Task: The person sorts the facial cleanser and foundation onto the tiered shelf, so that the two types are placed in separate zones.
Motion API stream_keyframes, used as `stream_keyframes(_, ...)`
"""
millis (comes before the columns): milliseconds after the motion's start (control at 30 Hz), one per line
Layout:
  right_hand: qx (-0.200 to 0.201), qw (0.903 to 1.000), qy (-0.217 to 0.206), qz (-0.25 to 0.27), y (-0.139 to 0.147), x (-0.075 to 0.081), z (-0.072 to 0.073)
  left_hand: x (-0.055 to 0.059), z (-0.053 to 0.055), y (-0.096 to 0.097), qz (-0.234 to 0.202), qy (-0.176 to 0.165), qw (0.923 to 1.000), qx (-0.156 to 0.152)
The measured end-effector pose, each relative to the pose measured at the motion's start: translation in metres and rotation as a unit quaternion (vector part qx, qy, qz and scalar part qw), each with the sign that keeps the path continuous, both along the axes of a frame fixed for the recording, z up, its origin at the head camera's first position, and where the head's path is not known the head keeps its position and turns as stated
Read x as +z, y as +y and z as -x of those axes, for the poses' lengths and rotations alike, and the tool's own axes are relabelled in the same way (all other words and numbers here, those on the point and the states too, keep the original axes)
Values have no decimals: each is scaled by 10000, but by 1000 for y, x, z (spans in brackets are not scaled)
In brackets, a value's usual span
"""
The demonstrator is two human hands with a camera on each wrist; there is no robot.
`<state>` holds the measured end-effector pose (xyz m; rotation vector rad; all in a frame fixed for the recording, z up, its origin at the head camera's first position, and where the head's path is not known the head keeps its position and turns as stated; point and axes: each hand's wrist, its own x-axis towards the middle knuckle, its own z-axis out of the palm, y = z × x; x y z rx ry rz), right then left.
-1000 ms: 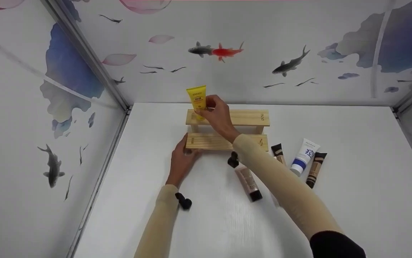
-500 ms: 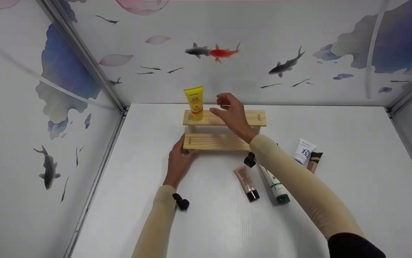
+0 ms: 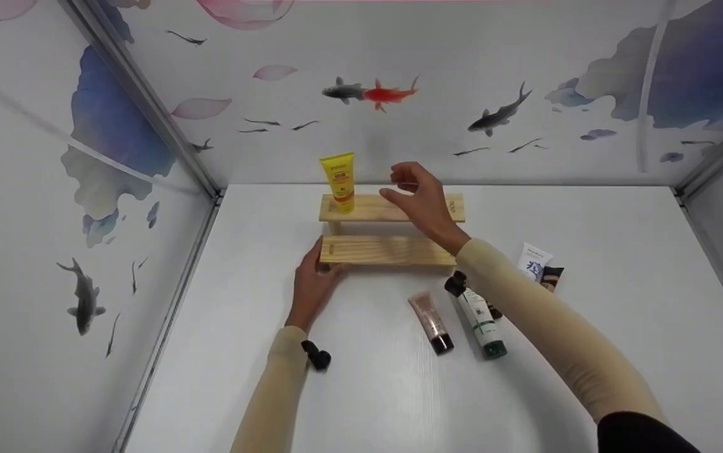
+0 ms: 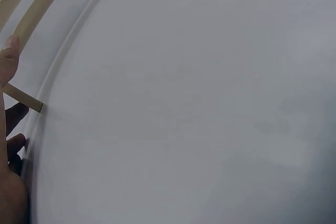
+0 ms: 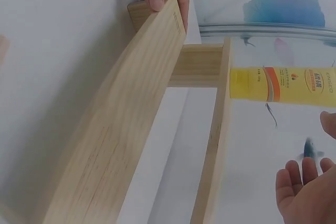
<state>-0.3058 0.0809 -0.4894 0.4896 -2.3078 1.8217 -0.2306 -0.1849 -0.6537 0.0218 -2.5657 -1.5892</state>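
The right hand [image 3: 423, 202] has just let go of the yellow tube [image 3: 340, 181] and moved away to the right, holding nothing. The tube now stands by itself at the left end of the top shelf [image 3: 370, 209], so that one looks done. The left hand [image 3: 314, 286] grips the end of the low shelf [image 3: 387, 250], and other tubes [image 3: 431, 322] lie on the counter [image 3: 370, 393].

White walls [image 3: 449, 44] with painted fish border a white table [image 3: 374, 396].
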Motion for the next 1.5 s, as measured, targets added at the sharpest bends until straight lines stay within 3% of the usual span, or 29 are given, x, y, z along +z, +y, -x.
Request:
stream_keyframes(767,456,9974,551,37,38,10,-37,-2,0,0,56,85,9999,-1)
stream_keyframes(1233,196,9976,567,-335,85,15,-53,1,-1,1,13,129,9999,23)
stream_keyframes(1500,147,9961,580,-656,111,10,-66,-1,1,-1,108,64,9999,36)
